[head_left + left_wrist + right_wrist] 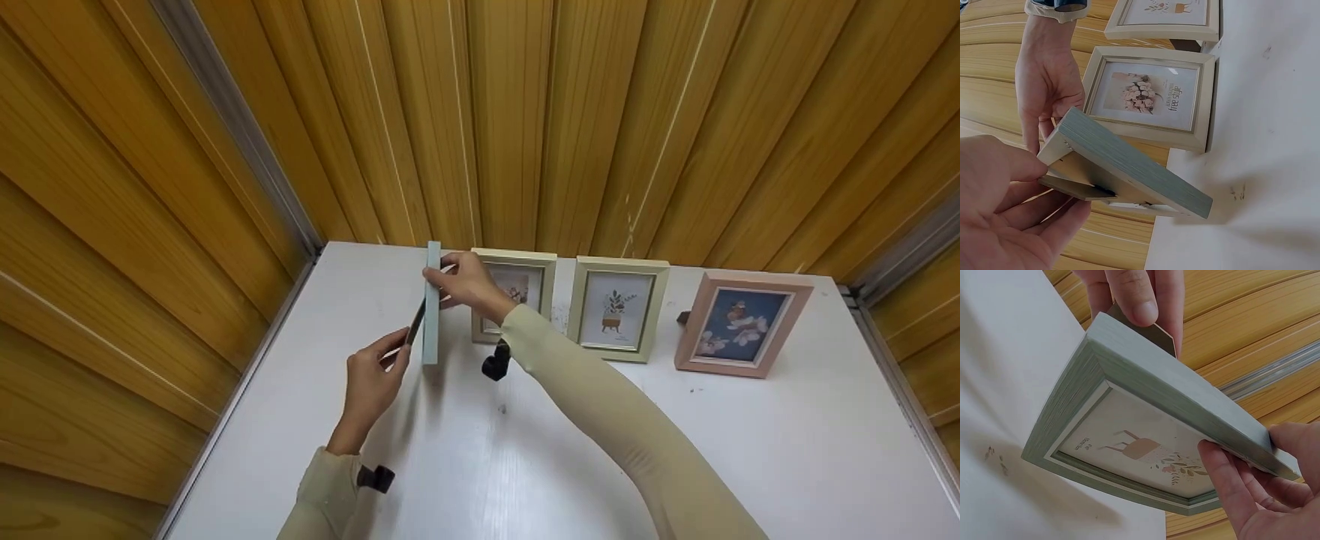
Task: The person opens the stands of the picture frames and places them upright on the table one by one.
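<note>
A pale blue-green picture frame [431,315] is held up over the white table, edge-on in the head view. My right hand [469,283] grips its upper end, thumb on the side edge and fingers over the front, as the right wrist view shows. My left hand [375,382] pinches the dark stand leg [1075,188] at the back of the frame, which is swung out from the backing. Behind the glass sits a print [1145,453] of a potted plant on a legged stand.
A cream frame [1148,95] with a flower print stands just right of the held one. Farther right come another cream frame [619,309] and a pink frame [742,324]. The white table [480,465] meets wood-panelled walls [510,127] at the back and sides.
</note>
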### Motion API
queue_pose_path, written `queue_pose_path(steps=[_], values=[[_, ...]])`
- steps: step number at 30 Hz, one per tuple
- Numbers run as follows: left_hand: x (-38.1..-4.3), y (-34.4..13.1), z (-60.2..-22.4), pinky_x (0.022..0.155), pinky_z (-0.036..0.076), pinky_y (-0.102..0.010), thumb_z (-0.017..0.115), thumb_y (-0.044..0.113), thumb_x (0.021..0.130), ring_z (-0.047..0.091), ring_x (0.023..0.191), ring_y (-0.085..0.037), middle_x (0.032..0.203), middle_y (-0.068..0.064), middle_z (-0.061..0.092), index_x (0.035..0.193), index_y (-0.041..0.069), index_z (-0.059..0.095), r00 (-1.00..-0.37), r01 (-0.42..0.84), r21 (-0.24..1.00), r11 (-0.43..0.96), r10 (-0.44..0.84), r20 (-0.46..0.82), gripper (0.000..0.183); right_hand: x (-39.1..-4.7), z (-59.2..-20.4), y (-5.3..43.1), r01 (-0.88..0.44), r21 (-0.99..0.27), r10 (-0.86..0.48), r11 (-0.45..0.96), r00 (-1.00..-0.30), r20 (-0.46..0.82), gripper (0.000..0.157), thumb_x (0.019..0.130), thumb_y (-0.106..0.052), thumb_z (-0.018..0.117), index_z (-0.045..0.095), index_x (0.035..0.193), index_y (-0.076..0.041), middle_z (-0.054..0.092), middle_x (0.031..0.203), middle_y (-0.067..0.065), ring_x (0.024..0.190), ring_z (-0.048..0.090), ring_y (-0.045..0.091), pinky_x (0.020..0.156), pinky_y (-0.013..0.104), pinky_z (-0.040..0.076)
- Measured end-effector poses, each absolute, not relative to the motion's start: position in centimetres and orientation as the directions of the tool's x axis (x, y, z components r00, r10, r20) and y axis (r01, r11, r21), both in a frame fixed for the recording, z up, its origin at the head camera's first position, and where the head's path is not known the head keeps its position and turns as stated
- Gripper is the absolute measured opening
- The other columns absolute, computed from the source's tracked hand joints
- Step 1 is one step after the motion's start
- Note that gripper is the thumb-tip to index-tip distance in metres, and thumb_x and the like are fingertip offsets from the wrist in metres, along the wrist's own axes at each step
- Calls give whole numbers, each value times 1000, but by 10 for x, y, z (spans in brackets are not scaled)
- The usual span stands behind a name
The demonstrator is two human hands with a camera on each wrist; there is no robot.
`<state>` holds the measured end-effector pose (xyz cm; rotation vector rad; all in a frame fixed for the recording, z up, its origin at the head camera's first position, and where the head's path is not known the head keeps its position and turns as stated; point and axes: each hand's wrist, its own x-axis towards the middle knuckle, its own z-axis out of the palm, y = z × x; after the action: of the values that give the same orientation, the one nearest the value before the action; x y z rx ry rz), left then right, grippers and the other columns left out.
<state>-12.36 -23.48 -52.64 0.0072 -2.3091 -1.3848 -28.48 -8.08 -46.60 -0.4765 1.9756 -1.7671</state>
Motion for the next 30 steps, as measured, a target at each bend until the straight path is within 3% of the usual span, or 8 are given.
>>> queue_pose_path(steps=[4,10,20,23,30], values=[[-124,-237,-525,88,58,-32,65,-4,96,72,108,-31,115,-19,74,122,-6,71,-901,217,837,503,-228,370,27,-286,-468,-80,42,-991,-527,125,-844,-102,29,100,-19,68,67,120,2,69,95,15,95,73,38,75,43,62],[-124,-246,-523,84,60,-34,65,-5,96,72,107,-31,115,-20,74,121,-6,72,-894,218,814,538,-224,388,26,-285,-468,-79,26,-990,-526,137,-845,-95,28,100,-21,68,67,120,-1,70,100,16,90,74,29,73,38,63],[-130,-264,-523,81,61,-40,62,-3,99,71,109,-31,119,-19,73,122,-3,73,-879,209,771,602,-231,418,25,-286,-470,-76,34,-991,-526,133,-845,-100,32,101,-23,68,66,125,-2,68,103,16,97,73,36,76,40,62],[-132,-269,-524,80,60,-37,62,-3,99,71,108,-30,118,-18,73,121,-3,73,-874,220,769,600,-229,429,24,-286,-471,-76,45,-991,-531,128,-841,-107,33,101,-23,67,65,126,-1,67,104,16,97,73,37,76,40,62],[-135,-275,-525,75,54,-15,62,-3,99,72,105,-29,116,-17,74,119,-3,74,-867,248,761,599,-213,451,23,-286,-472,-76,67,-992,-526,110,-842,-115,31,102,-20,66,65,125,0,67,102,15,97,72,37,76,41,62]])
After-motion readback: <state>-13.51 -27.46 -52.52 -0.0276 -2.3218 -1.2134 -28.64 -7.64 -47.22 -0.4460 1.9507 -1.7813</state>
